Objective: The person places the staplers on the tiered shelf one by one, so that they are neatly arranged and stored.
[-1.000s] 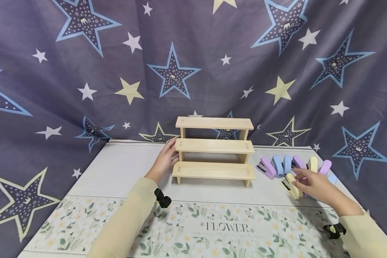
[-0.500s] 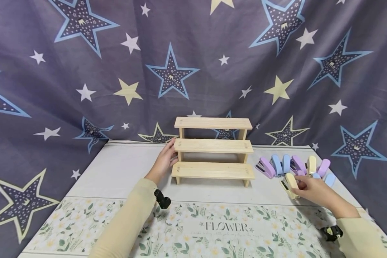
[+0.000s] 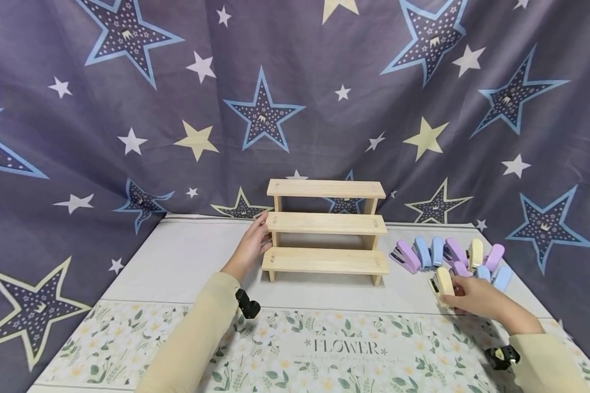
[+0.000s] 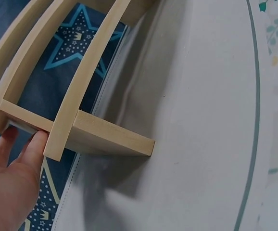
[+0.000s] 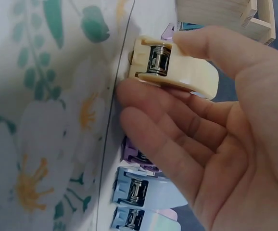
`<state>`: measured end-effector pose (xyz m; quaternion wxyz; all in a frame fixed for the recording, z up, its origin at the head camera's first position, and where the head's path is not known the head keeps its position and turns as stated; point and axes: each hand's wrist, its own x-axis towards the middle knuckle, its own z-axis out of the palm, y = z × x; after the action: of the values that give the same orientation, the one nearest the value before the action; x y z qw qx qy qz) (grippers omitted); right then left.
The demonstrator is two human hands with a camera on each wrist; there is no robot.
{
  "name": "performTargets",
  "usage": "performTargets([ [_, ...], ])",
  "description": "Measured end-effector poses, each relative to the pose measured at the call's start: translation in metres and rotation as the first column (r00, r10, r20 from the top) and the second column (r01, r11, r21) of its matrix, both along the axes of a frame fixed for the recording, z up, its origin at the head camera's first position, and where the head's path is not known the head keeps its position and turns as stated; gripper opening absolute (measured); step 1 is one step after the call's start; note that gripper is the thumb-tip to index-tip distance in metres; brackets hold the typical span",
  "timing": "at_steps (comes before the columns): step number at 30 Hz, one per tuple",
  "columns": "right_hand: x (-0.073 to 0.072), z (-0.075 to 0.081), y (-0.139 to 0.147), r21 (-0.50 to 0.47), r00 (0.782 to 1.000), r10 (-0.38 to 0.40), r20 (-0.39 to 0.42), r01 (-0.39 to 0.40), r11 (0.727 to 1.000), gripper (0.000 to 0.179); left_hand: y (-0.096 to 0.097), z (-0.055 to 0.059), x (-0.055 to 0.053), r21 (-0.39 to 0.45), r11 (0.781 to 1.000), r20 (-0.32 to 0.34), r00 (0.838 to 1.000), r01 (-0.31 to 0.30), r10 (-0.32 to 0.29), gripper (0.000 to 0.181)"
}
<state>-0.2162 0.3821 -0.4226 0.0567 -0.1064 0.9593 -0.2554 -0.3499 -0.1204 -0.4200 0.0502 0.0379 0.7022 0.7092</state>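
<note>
A pale yellow stapler [image 3: 444, 281] stands at the front of a group of staplers right of the stand. My right hand [image 3: 479, 296] pinches it between thumb and fingers; the right wrist view shows the thumb on one side of the yellow stapler [image 5: 192, 72] and fingertips along the other. A three-tier wooden step stand [image 3: 324, 259] is in the middle of the table. My left hand [image 3: 248, 248] holds its left side at the middle tier. In the left wrist view, the fingers of my left hand [image 4: 14, 178] curl at the end of the wooden stand [image 4: 88, 72].
Behind my right hand, purple [image 3: 407, 256], blue [image 3: 422, 254] and yellow staplers [image 3: 475, 254] stand close together. A floral mat strip [image 3: 344, 349] runs along the table's front. A star-patterned curtain [image 3: 324, 136] hangs behind the table.
My right hand has come down and left onto the yellow stapler and now pinches it, uncovering a purple and a blue stapler behind. The stapler has shifted slightly. My left hand stays on the stand.
</note>
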Motion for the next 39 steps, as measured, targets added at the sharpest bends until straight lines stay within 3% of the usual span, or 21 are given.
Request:
performTargets([
  [9, -0.001, 0.000, -0.001, -0.033, 1.000, -0.008, 0.015, 0.009, 0.999, 0.025, -0.001, -0.001, -0.001, -0.024, 1.000, -0.024, 1.000, 0.007, -0.008, 0.055],
  [14, 0.000, 0.007, -0.003, -0.006, 0.996, 0.007, -0.088, -0.008, 1.000, 0.023, 0.000, -0.001, -0.001, -0.020, 1.000, -0.035, 0.999, 0.015, -0.016, 0.056],
  [19, -0.003, 0.021, -0.012, 0.016, 0.971, 0.028, -0.237, -0.025, 1.000, 0.019, 0.001, 0.000, 0.000, -0.013, 1.000, -0.041, 0.999, 0.020, -0.020, 0.056],
  [24, -0.008, 0.037, -0.025, 0.040, 0.942, 0.050, -0.331, -0.039, 0.998, 0.021, 0.001, 0.000, 0.000, -0.012, 0.999, -0.035, 0.999, 0.033, -0.033, 0.057],
  [32, -0.020, 0.064, -0.054, 0.016, 0.915, 0.073, -0.397, -0.073, 0.997, 0.020, 0.001, -0.001, 0.000, -0.024, 0.999, -0.031, 0.999, 0.032, -0.033, 0.058],
  [39, -0.037, 0.074, -0.084, -0.007, 0.899, 0.102, -0.427, -0.116, 0.993, 0.020, 0.000, 0.000, 0.001, -0.005, 0.999, -0.021, 0.999, 0.035, -0.035, 0.058],
])
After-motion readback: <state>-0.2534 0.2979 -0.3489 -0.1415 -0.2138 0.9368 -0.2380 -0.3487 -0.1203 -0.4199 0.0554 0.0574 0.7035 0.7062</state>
